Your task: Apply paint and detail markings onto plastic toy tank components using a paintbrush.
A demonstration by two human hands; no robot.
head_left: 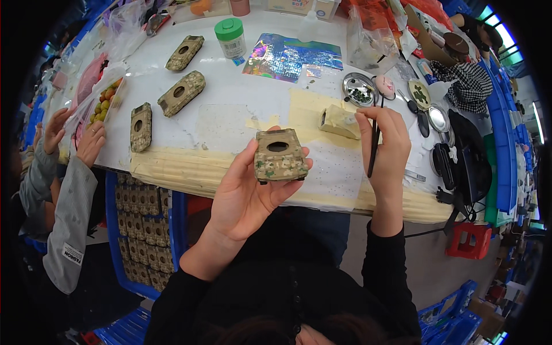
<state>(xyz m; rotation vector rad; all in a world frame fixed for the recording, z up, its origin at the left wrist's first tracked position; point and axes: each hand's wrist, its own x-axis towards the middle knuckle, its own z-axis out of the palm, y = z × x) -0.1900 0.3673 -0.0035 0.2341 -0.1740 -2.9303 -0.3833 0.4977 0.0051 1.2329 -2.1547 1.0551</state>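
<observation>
My left hand (244, 187) holds up a camouflage toy tank hull (280, 164) with a round hole in its top, fingers closed round its sides. My right hand (388, 141) is raised to the right of it, with slim black tweezers (374, 146) lying along the fingers, one end pointing down. Thumb and forefinger are pinched together beside a block wrapped in yellowish tape (339, 122); whether they hold something small cannot be seen. Just beyond is a round metal tin (357, 89) with small dark green pieces in it.
Similar hulls lie to the left (141, 127), (181, 94), (184, 53). A green-lidded jar (230, 37) and a shiny holographic sheet (293, 56) stand farther back. Another person's hands (92, 144) are near a fruit box at left. Below, a blue crate (118, 253) holds many hulls.
</observation>
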